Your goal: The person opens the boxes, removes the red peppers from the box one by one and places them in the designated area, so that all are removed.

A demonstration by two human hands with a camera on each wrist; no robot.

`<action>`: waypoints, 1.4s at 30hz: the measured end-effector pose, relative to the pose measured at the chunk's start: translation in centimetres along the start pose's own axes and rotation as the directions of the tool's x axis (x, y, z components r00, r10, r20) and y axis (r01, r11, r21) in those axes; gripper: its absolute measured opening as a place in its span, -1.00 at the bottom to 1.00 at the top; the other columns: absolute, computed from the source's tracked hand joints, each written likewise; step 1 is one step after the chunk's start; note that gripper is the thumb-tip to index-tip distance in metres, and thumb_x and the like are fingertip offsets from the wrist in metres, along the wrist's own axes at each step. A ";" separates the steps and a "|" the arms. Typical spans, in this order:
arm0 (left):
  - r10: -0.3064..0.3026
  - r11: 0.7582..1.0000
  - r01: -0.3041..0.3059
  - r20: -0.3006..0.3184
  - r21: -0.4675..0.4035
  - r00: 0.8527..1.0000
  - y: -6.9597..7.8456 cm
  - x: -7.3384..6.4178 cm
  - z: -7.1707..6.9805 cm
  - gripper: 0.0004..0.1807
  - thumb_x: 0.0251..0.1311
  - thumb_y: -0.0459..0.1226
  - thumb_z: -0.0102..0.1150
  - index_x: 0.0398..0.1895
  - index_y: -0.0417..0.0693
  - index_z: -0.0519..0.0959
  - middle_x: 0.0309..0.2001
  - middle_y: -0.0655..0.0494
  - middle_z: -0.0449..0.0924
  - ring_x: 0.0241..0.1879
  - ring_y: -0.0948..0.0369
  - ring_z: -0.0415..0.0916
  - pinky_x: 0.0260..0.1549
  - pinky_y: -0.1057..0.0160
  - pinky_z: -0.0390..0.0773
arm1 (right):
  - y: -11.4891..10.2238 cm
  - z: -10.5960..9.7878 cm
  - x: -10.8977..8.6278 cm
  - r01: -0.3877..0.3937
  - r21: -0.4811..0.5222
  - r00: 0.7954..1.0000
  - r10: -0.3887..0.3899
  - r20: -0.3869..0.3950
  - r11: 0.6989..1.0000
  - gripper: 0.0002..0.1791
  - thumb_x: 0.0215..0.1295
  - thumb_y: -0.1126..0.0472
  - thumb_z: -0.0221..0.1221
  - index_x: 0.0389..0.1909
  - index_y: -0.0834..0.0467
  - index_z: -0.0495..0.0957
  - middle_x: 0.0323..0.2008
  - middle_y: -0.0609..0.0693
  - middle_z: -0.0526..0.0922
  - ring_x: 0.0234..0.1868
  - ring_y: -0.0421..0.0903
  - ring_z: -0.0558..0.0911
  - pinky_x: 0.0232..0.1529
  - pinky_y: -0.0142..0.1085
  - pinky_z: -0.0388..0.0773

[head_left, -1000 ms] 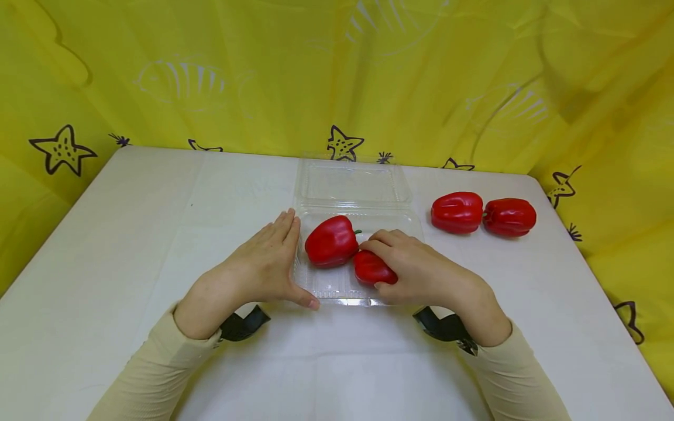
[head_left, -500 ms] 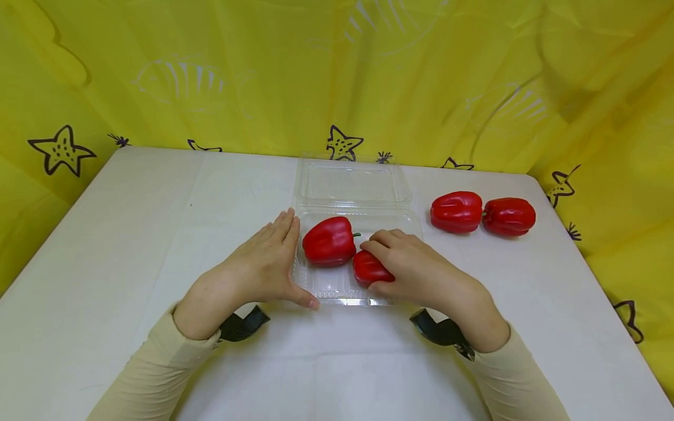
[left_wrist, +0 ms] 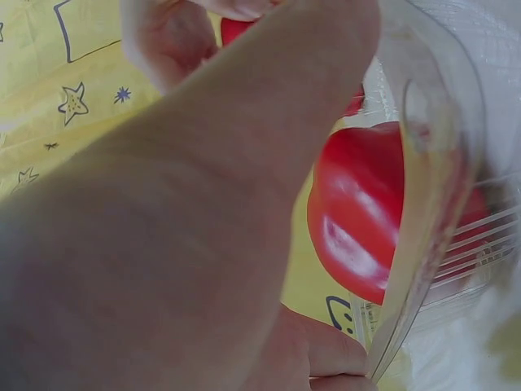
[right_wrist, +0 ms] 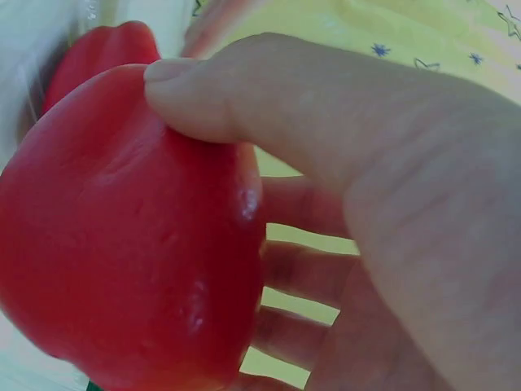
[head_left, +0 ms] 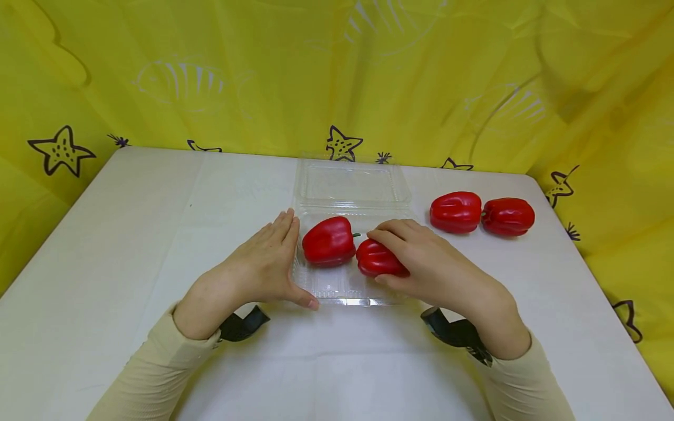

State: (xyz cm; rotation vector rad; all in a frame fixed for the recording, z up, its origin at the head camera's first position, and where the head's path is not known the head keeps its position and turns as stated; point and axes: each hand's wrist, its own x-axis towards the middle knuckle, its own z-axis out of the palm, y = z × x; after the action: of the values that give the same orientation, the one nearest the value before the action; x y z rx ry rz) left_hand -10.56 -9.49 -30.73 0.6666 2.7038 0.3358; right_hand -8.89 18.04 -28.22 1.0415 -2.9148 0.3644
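Observation:
An open clear plastic clamshell container (head_left: 347, 286) lies on the table with its lid folded back. On its left half sits a red bell pepper (head_left: 329, 241), its green stem pointing right. My right hand (head_left: 429, 257) grips a second red bell pepper (head_left: 376, 259) over the right half, close beside the first; the right wrist view shows the thumb on top of this pepper (right_wrist: 130, 236) and the fingers round its far side. Flat along the container's left side rests my left hand (head_left: 265, 260), fingers straight, thumb spread at the front corner.
Two more red bell peppers, one nearer (head_left: 455, 212) and one farther right (head_left: 509, 217), lie end to end right of the container. The clear lid (head_left: 350, 181) reaches toward the table's back edge. A yellow curtain (head_left: 284, 76) hangs behind the white table (head_left: 131, 234).
My right hand has shifted the gripped pepper slightly right and away from me. The pepper on the left has settled a little to the left. My left hand stays in place.

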 end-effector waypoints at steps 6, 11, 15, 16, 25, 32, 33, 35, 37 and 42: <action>0.001 1.000 -0.001 0.001 0.003 1.000 0.0 0.0 0.0 0.55 -0.31 0.40 0.44 0.54 -0.38 -0.15 0.59 -0.26 -0.29 0.60 -0.11 -0.34 0.55 -0.07 -0.10 | 0.4 -1.3 -0.8 -0.008 0.019 0.998 0.009 -0.060 1.000 -0.35 0.08 0.15 0.43 0.23 0.19 0.50 0.15 0.04 0.55 0.19 0.02 0.51 0.16 -0.05 0.60; 0.000 1.000 0.000 0.005 0.004 1.000 0.0 0.0 0.0 0.55 -0.29 0.40 0.44 0.54 -0.38 -0.15 0.59 -0.26 -0.28 0.60 -0.11 -0.34 0.55 -0.07 -0.10 | 0.9 -2.2 -1.3 -0.055 0.030 0.995 0.057 -0.080 0.998 -0.31 0.08 0.16 0.45 0.26 0.21 0.46 0.18 0.09 0.52 0.18 0.07 0.52 0.11 0.00 0.63; -0.005 1.000 0.005 0.009 -0.002 1.000 0.0 0.0 0.0 0.54 -0.28 0.38 0.44 0.54 -0.38 -0.15 0.60 -0.25 -0.30 0.60 -0.11 -0.35 0.55 -0.07 -0.11 | 1.3 -2.7 -1.7 -0.095 0.028 0.990 0.098 -0.102 0.995 -0.29 0.07 0.15 0.46 0.26 0.21 0.46 0.18 0.12 0.52 0.16 0.08 0.52 0.05 0.02 0.66; -0.006 1.000 0.006 0.009 -0.002 1.000 0.0 0.0 0.0 0.54 -0.28 0.38 0.45 0.54 -0.38 -0.15 0.60 -0.25 -0.30 0.60 -0.11 -0.35 0.55 -0.06 -0.11 | 1.4 -2.8 -1.8 -0.103 0.030 0.989 0.106 -0.106 0.994 -0.30 0.07 0.16 0.46 0.26 0.20 0.46 0.18 0.12 0.52 0.16 0.08 0.52 0.05 0.03 0.66; -0.005 1.000 0.005 0.007 -0.002 1.000 0.0 -0.1 -0.1 0.54 -0.29 0.38 0.45 0.54 -0.38 -0.15 0.59 -0.25 -0.29 0.60 -0.11 -0.34 0.55 -0.07 -0.10 | 2.9 -3.5 -2.5 -0.207 0.025 0.971 0.208 -0.116 0.978 -0.30 0.07 0.22 0.45 0.27 0.22 0.44 0.20 0.16 0.50 0.20 0.14 0.45 0.00 0.12 0.65; -0.009 1.000 0.009 0.010 -0.009 1.000 0.0 -0.1 0.0 0.54 -0.28 0.38 0.45 0.55 -0.36 -0.15 0.60 -0.24 -0.29 0.60 -0.11 -0.35 0.55 -0.06 -0.10 | 4.3 -3.5 -2.8 -0.268 0.040 0.960 0.270 -0.078 0.963 -0.30 0.10 0.22 0.43 0.28 0.27 0.41 0.21 0.23 0.46 0.21 0.22 0.40 -0.04 0.21 0.63; -0.008 1.000 0.008 0.008 -0.009 1.000 0.0 -0.1 0.1 0.53 -0.28 0.38 0.45 0.55 -0.36 -0.15 0.60 -0.24 -0.29 0.60 -0.11 -0.34 0.55 -0.06 -0.10 | 4.5 -3.5 -2.8 -0.277 0.042 0.958 0.279 -0.072 0.960 -0.30 0.11 0.23 0.42 0.28 0.27 0.41 0.21 0.24 0.45 0.21 0.23 0.39 -0.03 0.21 0.62; -0.005 1.000 0.005 0.007 -0.008 1.000 -0.1 -0.1 0.1 0.53 -0.28 0.38 0.44 0.55 -0.37 -0.15 0.60 -0.25 -0.28 0.60 -0.12 -0.34 0.55 -0.07 -0.10 | 4.9 -3.4 -2.9 -0.291 0.043 0.954 0.293 -0.061 0.956 -0.31 0.12 0.23 0.41 0.28 0.29 0.40 0.21 0.26 0.44 0.21 0.24 0.38 -0.02 0.22 0.62; -0.005 1.000 0.005 0.007 -0.005 1.000 0.0 -0.1 0.1 0.53 -0.28 0.38 0.44 0.55 -0.37 -0.15 0.60 -0.25 -0.28 0.60 -0.12 -0.34 0.55 -0.07 -0.10 | 5.2 -3.4 -3.0 -0.307 0.043 0.950 0.309 -0.047 0.951 -0.32 0.13 0.23 0.40 0.27 0.30 0.40 0.21 0.27 0.44 0.21 0.25 0.38 -0.02 0.22 0.61; -0.005 1.000 0.005 0.010 -0.001 1.000 0.0 -0.1 0.0 0.54 -0.28 0.39 0.44 0.55 -0.37 -0.15 0.60 -0.25 -0.28 0.60 -0.11 -0.34 0.55 -0.06 -0.10 | 5.9 -3.3 -3.0 -0.347 0.040 0.938 0.348 -0.007 0.937 -0.33 0.14 0.22 0.40 0.25 0.31 0.39 0.18 0.29 0.44 0.19 0.27 0.37 -0.03 0.23 0.62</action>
State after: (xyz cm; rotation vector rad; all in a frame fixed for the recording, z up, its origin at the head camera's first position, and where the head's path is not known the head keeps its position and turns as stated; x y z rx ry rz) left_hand -10.51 -9.51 -30.73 0.6596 2.6949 0.3313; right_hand -10.43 25.10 -26.54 0.5150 -3.0855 0.4338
